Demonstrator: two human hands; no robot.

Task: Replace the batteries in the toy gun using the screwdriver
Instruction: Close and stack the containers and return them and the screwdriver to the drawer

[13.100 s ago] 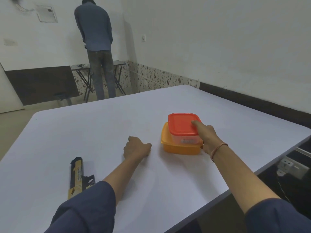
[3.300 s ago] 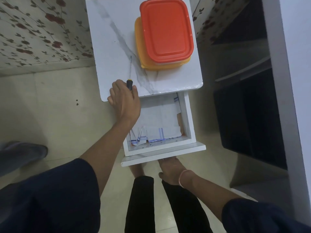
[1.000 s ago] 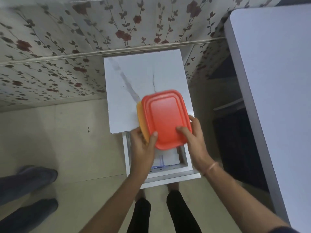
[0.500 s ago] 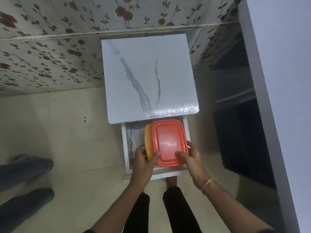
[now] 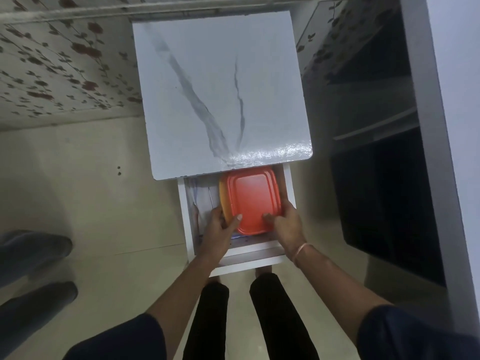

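Step in hand is kit handling at the drawer (image 5: 187, 219), not the battery swap itself. The drawer is pulled out at 6 o'clock of the marble-top side table (image 5: 220, 87), and the box stack (image 5: 253, 201) (a red-lidded tub on top of an orange tub (image 5: 222, 203)) sits inside it, its far edge right at the tabletop overhang. The left hand (image 5: 220, 227) grips the stack's 7 o'clock corner, fingers curled round the side and thumb flat on the lid. The right hand (image 5: 284, 224) grips the 5 o'clock corner the same way, with a bangle (image 5: 301, 249) on its wrist. The screwdriver (image 5: 211, 197) lies loose on the drawer floor at 9 o'clock of the stack, just beside it, shaft pointing to 12; its handle is hidden behind the left hand. The toy gun and batteries are out of view, as is the inside of the tubs. One still can't separate stowing from fetching. If stowing: let go, pull both hands clear, then push the drawer front shut without trapping fingers or skewing the stack onto the screwdriver. If fetching: draw the stack toward 6 to clear the overhang before lifting, then free a hand for the screwdriver. The big table edge (image 5: 441, 126) is at 3 o'clock, and someone else's shoes (image 5: 33, 255) are at 8 o'clock
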